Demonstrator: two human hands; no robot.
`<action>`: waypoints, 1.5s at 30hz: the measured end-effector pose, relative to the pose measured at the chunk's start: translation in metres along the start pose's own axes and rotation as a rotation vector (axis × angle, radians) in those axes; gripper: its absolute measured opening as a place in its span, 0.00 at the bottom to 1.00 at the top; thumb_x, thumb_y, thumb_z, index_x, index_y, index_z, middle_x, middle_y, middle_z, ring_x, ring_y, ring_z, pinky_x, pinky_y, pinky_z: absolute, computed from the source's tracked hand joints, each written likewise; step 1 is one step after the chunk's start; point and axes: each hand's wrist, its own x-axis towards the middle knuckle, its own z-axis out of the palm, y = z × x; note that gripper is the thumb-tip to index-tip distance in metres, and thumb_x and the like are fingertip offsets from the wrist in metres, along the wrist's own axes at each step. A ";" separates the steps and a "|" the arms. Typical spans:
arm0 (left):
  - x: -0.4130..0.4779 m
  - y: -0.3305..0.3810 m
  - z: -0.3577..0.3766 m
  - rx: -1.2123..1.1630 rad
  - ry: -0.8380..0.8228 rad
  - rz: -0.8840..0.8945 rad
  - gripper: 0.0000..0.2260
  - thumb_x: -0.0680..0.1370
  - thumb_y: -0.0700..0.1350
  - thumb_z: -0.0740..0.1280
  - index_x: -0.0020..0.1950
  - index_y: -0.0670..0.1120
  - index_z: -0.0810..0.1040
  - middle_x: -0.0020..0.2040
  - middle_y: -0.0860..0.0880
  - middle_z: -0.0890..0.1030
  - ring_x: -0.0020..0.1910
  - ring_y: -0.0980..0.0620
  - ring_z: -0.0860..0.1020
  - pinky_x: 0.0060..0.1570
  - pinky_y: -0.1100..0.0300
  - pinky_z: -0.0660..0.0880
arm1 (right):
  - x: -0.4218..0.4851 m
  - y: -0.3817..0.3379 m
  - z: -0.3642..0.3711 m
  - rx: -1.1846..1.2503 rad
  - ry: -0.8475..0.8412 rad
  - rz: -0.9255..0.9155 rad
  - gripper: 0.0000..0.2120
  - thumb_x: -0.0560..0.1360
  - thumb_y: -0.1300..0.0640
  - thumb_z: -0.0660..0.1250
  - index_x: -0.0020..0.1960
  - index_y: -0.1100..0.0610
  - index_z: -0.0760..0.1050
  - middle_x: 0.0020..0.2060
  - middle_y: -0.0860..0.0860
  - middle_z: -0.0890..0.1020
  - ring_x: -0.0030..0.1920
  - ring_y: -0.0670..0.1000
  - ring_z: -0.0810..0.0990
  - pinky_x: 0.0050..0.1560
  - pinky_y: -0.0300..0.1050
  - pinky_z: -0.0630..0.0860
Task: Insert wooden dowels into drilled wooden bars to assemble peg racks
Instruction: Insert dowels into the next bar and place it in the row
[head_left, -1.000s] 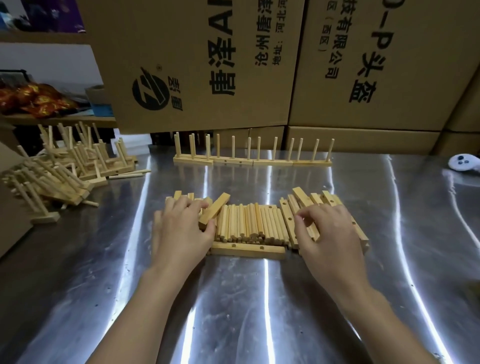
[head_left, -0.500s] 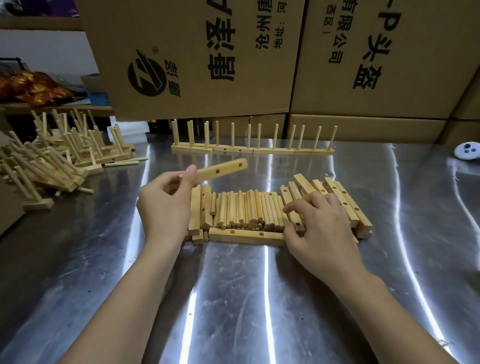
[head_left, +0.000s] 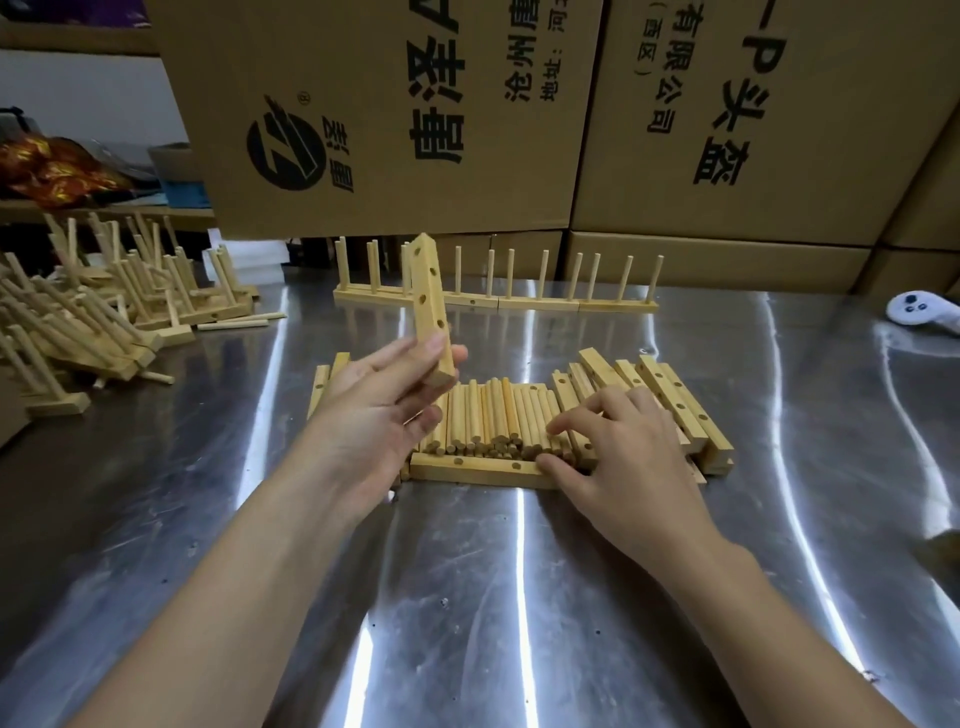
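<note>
The left hand (head_left: 374, 410) pinches a pale drilled wooden bar (head_left: 428, 301) by its lower end, now swung upright from near level. The right hand (head_left: 623, 457) still rests relaxed fingers on round wooden dowels (head_left: 493, 415) beneath them.

Both bare: left hand (head_left: 374, 410), right hand (head_left: 618, 457), forearms (head_left: 249, 582) uncovered right back to the near bench (head_left: 467, 649) edge. Slim wrists, long fingers (head_left: 587, 415), nails trimmed short, plain. Knuckle creases and tendon lines on right hand's back. Upper arms out of frame; can't tell clothing.
</note>
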 end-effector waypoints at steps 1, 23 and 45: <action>0.000 -0.002 0.001 0.049 0.010 0.011 0.23 0.70 0.55 0.80 0.63 0.49 0.87 0.56 0.50 0.88 0.51 0.56 0.85 0.47 0.61 0.78 | 0.000 0.000 0.000 0.000 0.004 -0.001 0.15 0.76 0.38 0.73 0.58 0.43 0.84 0.51 0.41 0.75 0.56 0.47 0.68 0.59 0.47 0.67; -0.004 -0.026 0.001 -0.162 0.011 0.023 0.07 0.83 0.40 0.66 0.49 0.48 0.68 0.34 0.50 0.66 0.28 0.54 0.67 0.28 0.62 0.67 | 0.002 -0.019 -0.011 0.358 0.435 0.036 0.03 0.75 0.59 0.78 0.47 0.53 0.86 0.42 0.47 0.80 0.46 0.50 0.77 0.48 0.45 0.73; -0.004 -0.032 -0.003 -0.116 0.007 0.161 0.15 0.76 0.49 0.76 0.62 0.50 0.87 0.29 0.54 0.64 0.27 0.56 0.61 0.35 0.61 0.65 | -0.001 -0.034 -0.018 1.312 0.152 0.272 0.14 0.71 0.50 0.79 0.56 0.47 0.87 0.49 0.51 0.89 0.50 0.47 0.87 0.45 0.34 0.80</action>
